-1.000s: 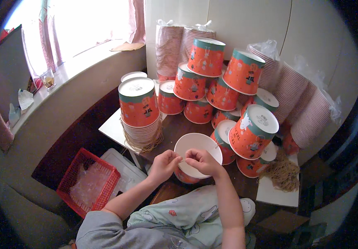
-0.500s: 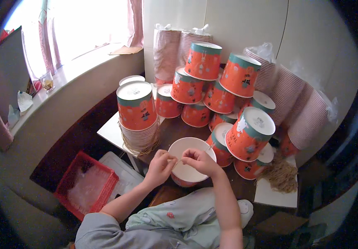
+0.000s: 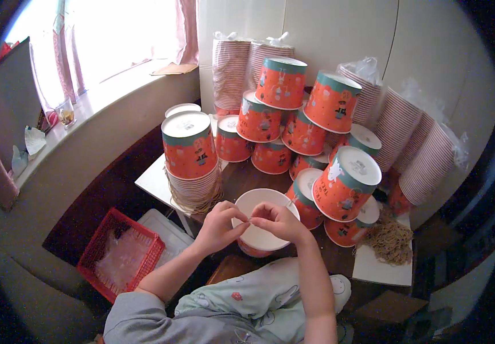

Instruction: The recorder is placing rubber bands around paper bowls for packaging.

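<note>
A dark wooden counter (image 3: pixel 241 178) is standing in the corner of a sunlit room, beneath a bright window hung with a pink curtain (image 3: pixel 185 28), and it is carrying a heap of lidded orange paper buckets (image 3: pixel 293 120). At the counter's near edge, a seated person is working over an open orange bucket with a white inside (image 3: pixel 261 223). The left hand (image 3: pixel 220 225) is curling at the open bucket's left rim and the right hand (image 3: pixel 282 221) is curling over its top; the fingertips of both are meeting above the opening and pinching something too small to make out, possibly a thin band or string. Both hands are narrowly closed in that pinch.

Just left of the open bucket, a single lidded bucket (image 3: pixel 189 143) is sitting on a stack of nested striped cups (image 3: pixel 195 186) with tan rubber bands (image 3: pixel 198 202) hanging around its base. Just right of the open bucket, another lidded bucket (image 3: pixel 348 183) is lying tilted, its white lid facing up. Farther right, a tangle of rubber bands (image 3: pixel 389 241) is lying on a white board (image 3: pixel 382 269). Behind the heap, sleeves of striped paper cups in clear plastic (image 3: pixel 414 132) are leaning against the white wall. Down on the floor, left of the open bucket, a red plastic basket (image 3: pixel 120 252) is holding clear plastic bags.
</note>
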Motion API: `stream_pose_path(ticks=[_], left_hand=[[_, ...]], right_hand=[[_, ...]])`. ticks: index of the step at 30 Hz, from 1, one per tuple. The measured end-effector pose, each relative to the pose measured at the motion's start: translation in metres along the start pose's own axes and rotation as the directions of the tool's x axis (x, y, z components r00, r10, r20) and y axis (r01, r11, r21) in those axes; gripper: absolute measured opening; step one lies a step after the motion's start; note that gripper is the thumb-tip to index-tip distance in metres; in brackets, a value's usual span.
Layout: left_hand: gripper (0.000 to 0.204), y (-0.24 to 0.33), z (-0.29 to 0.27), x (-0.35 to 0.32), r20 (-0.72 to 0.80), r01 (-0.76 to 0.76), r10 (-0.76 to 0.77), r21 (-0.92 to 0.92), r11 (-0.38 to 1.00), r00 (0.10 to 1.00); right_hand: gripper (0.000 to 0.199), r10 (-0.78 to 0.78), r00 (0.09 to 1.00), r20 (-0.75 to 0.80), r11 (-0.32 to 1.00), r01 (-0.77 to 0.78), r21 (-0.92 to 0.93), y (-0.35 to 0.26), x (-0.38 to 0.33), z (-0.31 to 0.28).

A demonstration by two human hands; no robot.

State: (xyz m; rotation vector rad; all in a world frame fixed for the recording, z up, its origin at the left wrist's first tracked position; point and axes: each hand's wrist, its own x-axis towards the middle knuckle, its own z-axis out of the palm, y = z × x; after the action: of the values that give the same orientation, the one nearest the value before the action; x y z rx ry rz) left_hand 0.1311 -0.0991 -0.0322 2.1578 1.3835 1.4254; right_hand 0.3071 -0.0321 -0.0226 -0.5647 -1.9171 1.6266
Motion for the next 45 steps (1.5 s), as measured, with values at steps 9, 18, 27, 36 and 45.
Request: stream_pose_path(ticks=[9, 18, 27, 36, 45], left_hand=[[0.013, -0.003, -0.003, 0.000, 0.089, 0.109, -0.093, -0.196, 0.975, 0.992], [0.013, -0.002, -0.006, 0.006, 0.130, 0.127, -0.104, -0.185, 0.974, 0.986], [0.013, -0.031, -0.005, -0.002, 0.318, 0.255, -0.108, -0.466, 0.847, 0.942], [0.015, -0.049, -0.002, -0.009, 0.378, 0.210, -0.053, -0.390, 0.897, 0.924], [0.012, -0.060, 0.006, -0.010, 0.355, 0.233, -0.054, -0.485, 0.843, 0.933]], right_hand=[[0.008, -0.049, 0.999, 0.008, 0.977, 0.049, -0.208, -0.004, -0.001, -0.001], [0.005, -0.174, 0.977, -0.123, 0.957, 0.138, -0.256, 0.001, 0.001, 0.006], [0.009, -0.141, 0.941, -0.306, 0.980, 0.177, 0.092, 0.001, 0.002, 0.011], [0.005, -0.240, 0.841, -0.484, 0.866, 0.411, 0.284, -0.003, 0.005, 0.011], [0.002, -0.330, 0.842, -0.427, 0.663, 0.529, 0.529, 0.002, 0.009, 0.014]])
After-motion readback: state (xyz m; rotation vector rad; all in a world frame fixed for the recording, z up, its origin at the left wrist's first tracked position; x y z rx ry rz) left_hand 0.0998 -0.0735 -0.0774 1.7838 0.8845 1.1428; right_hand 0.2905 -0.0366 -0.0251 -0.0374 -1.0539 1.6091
